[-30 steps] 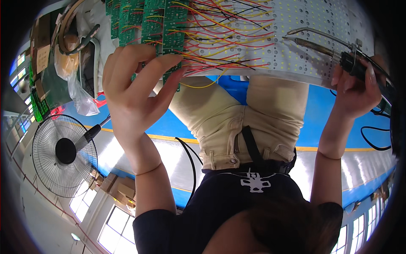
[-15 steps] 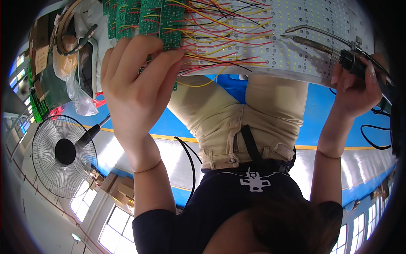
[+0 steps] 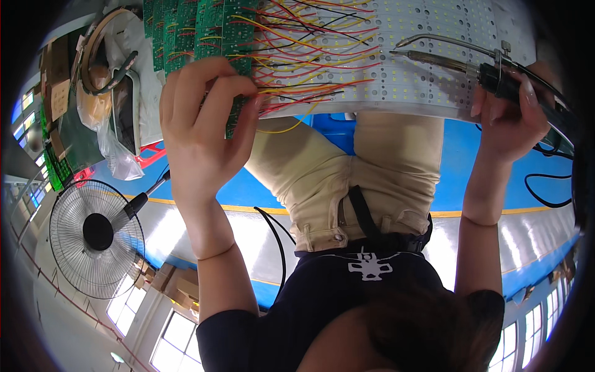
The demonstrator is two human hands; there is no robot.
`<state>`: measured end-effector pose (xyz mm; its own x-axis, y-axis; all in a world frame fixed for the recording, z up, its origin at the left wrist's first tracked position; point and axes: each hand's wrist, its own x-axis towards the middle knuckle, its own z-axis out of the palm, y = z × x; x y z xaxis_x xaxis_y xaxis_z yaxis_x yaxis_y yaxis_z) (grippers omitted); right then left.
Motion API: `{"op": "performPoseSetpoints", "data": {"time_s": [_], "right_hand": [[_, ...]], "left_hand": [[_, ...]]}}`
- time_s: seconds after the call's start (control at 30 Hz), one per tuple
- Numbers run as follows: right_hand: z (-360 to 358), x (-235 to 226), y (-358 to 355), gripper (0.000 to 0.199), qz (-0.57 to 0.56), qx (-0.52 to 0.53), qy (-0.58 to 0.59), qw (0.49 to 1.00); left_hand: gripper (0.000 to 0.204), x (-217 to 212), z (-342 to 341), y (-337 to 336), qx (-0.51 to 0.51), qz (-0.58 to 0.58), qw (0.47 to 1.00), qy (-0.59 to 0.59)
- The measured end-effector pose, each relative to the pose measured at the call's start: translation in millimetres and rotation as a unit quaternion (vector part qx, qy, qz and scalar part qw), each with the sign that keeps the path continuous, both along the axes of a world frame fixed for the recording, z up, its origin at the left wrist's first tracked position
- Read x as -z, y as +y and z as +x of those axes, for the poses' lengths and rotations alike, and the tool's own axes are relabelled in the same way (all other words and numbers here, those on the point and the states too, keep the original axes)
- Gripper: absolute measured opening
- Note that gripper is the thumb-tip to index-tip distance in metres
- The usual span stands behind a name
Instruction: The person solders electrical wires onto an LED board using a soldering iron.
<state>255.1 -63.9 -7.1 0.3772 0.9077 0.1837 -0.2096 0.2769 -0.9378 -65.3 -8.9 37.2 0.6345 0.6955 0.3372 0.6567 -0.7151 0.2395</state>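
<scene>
My left hand (image 3: 207,130) is over the near end of a row of green circuit boards (image 3: 211,31). Its thumb and forefinger pinch together at the boards' right edge, on what looks like a wire; the fingertips partly hide it. Red, yellow and black wires (image 3: 310,49) run right from the boards across a white panel (image 3: 427,80) dotted with small yellowish squares. In my right hand (image 3: 511,127) is a soldering iron (image 3: 489,77) with a thin curved metal feed tube above it. Its tip points left, over the panel near the wire ends.
A standing fan (image 3: 98,232) is at the left. Beside the boards, a clear plastic bag (image 3: 121,152) and a brown ring-shaped coil (image 3: 90,56) lie at the far left. Black cable (image 3: 548,192) loops at the right. The panel's near edge is above my lap.
The boards, panel and soldering iron appear farther left in the picture. My left fingertips have come slightly nearer to me along the boards' edge. Both hands keep their grip.
</scene>
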Motion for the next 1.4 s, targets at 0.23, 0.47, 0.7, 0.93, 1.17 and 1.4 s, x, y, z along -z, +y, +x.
{"op": "performPoseSetpoints", "data": {"time_s": [0.23, 0.47, 0.7, 0.93, 1.17, 1.4], "right_hand": [[-6.6, 0.9, 3.2, 0.015, -0.017, 0.007, 0.045, 0.999], [-1.1, -0.2, -0.3, 0.019, -0.037, 0.012, -0.119, 0.992], [-1.2, 8.6, 0.1, 0.021, 0.027, -0.019, -0.019, 0.999], [6.2, 4.6, 2.6, 0.023, 0.003, -0.026, -0.056, 0.998], [8.2, 7.1, 1.9, 0.024, -0.006, -0.029, -0.073, 0.997], [1.0, 3.2, 3.0, 0.026, -0.028, 0.009, -0.099, 0.995]], "left_hand": [[0.022, -4.6, 21.8, 5.4, 0.051, -0.023, 0.998, 0.028], [0.018, 0.0, 46.6, 4.1, 0.082, -0.028, 0.996, -0.019], [0.014, 8.0, 56.2, -11.1, 0.004, -0.047, 0.998, -0.051], [0.012, 19.0, 65.2, -20.6, -0.052, -0.059, 0.991, -0.111], [0.012, 30.1, 69.5, -26.3, -0.093, -0.064, 0.980, -0.162], [0.016, 30.4, 67.9, -23.0, -0.075, -0.036, 0.986, -0.143]]}}
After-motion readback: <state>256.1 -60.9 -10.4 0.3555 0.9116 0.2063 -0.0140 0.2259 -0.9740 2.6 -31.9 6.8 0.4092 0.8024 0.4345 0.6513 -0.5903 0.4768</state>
